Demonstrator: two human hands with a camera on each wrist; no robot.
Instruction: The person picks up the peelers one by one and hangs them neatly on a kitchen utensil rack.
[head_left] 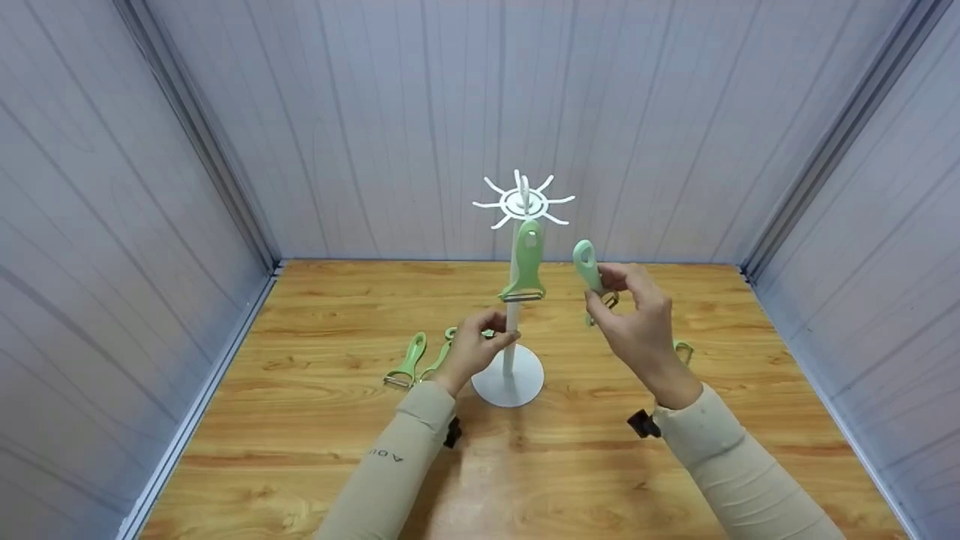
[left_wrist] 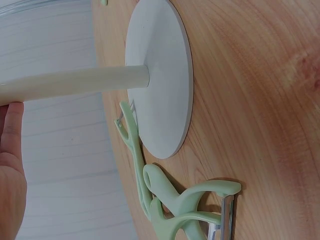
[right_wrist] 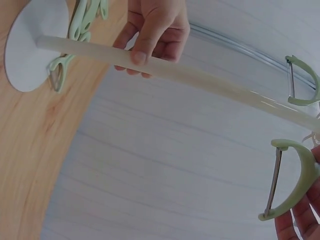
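Note:
A white stand (head_left: 523, 384) has a round base, an upright pole and a ring of hooks (head_left: 525, 204) on top. My left hand (head_left: 472, 343) grips the pole partway up, thumb on one side and fingers on the other in the right wrist view. In my right hand (head_left: 639, 319) a light green peeler (head_left: 592, 280) is pinched near its head, handle loop upward, to the right of the pole and below the hooks. Its metal blade (right_wrist: 273, 182) faces the base side in the right wrist view. Another green peeler (head_left: 529, 259) hangs from a near hook, blade down.
Several green peelers (head_left: 409, 360) lie close together on the wooden table (head_left: 315, 420), left of the stand's base and partly behind my left hand. One more peeler (head_left: 684, 349) lies at the right, partly hidden by my right wrist. Pale panelled walls (head_left: 375, 112) enclose the back and sides.

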